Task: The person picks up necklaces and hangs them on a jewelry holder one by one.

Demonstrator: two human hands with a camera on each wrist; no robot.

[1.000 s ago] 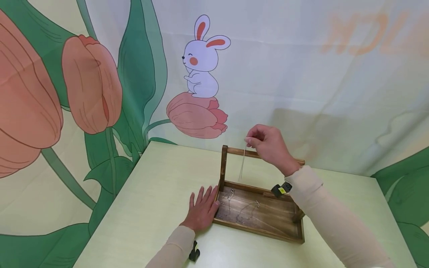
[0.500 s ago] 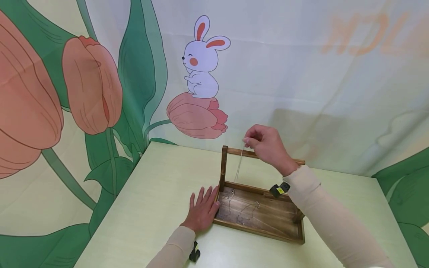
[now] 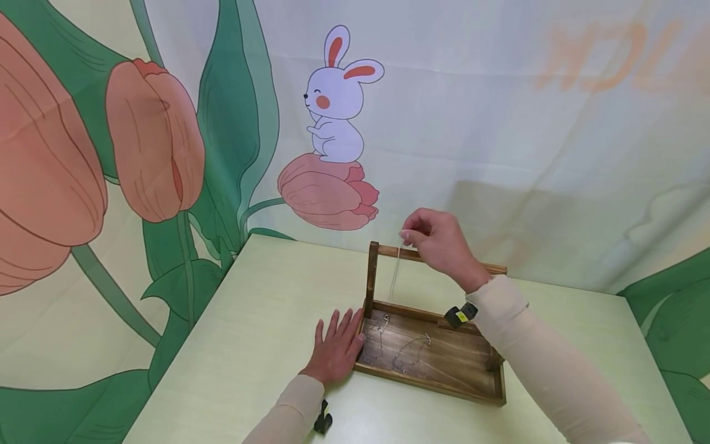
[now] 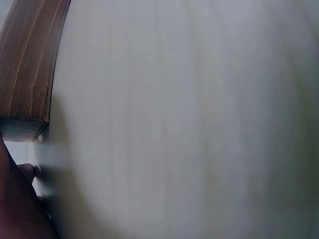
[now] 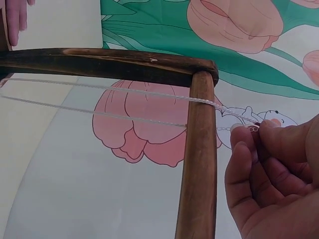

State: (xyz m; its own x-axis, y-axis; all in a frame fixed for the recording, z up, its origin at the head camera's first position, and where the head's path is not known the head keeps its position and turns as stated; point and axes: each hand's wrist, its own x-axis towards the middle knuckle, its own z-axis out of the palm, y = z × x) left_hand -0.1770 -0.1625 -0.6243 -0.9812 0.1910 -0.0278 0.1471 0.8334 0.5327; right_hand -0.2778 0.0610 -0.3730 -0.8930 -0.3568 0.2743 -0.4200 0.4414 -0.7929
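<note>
In the head view my right hand (image 3: 440,243) pinches the end of a thin silver necklace (image 3: 395,271) at the top bar of a brown wooden jewelry stand (image 3: 466,364). The right wrist view shows the necklace (image 5: 144,93) as two strands, one crossing in front of the wooden bar (image 5: 199,159) and the other passing behind it. Fingertips and thumb meet on small chain links just past the bar. My left hand (image 3: 333,348) lies flat with spread fingers against the left side of the stand's tray; the left wrist view catches the tray's corner (image 4: 30,64).
More fine chains (image 3: 427,339) lie inside the tray. The stand is on a pale table (image 3: 266,308), whose back edge meets a printed cloth (image 3: 421,123) with tulips and a rabbit. Upright posts (image 3: 371,277) rise from the tray's ends.
My right hand has shifted slightly left along the top bar, and the hanging necklace has moved left with it. The left hand and the stand stay in place.
</note>
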